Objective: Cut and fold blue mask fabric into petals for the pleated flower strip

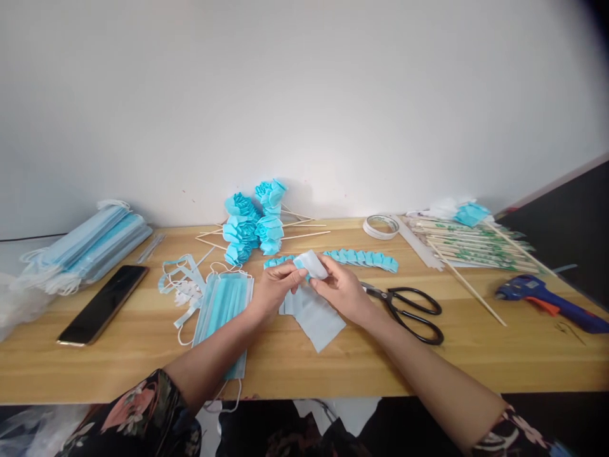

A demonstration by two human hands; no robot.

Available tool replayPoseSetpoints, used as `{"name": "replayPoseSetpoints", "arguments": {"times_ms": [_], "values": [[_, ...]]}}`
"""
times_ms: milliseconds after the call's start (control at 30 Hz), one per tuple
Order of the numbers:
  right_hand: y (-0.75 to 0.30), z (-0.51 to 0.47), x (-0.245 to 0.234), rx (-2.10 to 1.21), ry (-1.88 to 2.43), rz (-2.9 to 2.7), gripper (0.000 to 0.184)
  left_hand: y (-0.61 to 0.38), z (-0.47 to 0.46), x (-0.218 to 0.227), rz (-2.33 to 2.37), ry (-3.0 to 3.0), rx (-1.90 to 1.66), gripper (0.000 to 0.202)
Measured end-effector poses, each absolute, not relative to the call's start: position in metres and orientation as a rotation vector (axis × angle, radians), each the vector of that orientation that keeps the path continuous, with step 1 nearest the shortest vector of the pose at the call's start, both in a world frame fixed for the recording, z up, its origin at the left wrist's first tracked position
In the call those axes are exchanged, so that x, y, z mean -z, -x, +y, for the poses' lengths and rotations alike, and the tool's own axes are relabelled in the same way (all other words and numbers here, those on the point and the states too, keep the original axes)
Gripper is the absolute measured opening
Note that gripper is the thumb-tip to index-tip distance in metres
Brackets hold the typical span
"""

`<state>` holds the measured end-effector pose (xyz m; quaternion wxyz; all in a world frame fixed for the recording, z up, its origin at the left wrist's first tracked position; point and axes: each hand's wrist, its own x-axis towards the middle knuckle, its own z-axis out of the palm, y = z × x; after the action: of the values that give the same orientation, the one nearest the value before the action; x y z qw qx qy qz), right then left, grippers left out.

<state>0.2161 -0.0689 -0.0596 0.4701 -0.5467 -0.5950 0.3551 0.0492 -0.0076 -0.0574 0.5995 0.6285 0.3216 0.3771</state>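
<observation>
Between both hands, just above the table, is a small folded piece of white and light blue mask fabric [311,263]. My left hand [278,285] pinches its left edge with the fingertips. On its other side, my right hand [340,285] grips it between thumb and fingers. Below them lie flat white fabric pieces [320,324], partly covered by my hands. A curved row of folded blue petals [364,259] runs behind the hands. Black-handled scissors [404,308] rest beside my right wrist. Face masks [221,304] lie under my left forearm.
Blue fabric flowers [242,222] on sticks stand at the back. Further left are a mask stack [95,244] and a phone [104,304]; cut strips [188,282] lie nearer. On the right are tape [380,226], wrapped sticks [466,241] and a blue glue gun [547,298].
</observation>
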Motion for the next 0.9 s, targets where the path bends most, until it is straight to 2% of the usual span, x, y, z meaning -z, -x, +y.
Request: {"name": "replayPoseSetpoints", "arguments": {"times_ms": [133,333,600,733,900], "values": [[-0.215,-0.068,0.059,-0.771,1.403,-1.473,0.042,-0.05,-0.006,0.061,0.763,-1.275,-0.879,0.035],[-0.214,-0.066,0.06,-0.651,1.47,-1.477,0.047,-0.052,-0.004,0.061,0.573,-0.973,-0.853,0.024],[-0.215,-0.066,0.068,-0.504,1.451,-1.515,0.048,-0.053,-0.008,0.056,0.491,-0.792,-0.812,0.021],[-0.218,-0.067,0.063,-0.545,1.484,-1.557,0.049,-0.053,-0.008,0.054,0.467,-0.795,-0.816,0.026],[-0.23,-0.07,0.047,-0.777,1.337,-1.519,0.047,-0.053,-0.01,0.05,0.526,-0.895,-0.847,0.032]]}}
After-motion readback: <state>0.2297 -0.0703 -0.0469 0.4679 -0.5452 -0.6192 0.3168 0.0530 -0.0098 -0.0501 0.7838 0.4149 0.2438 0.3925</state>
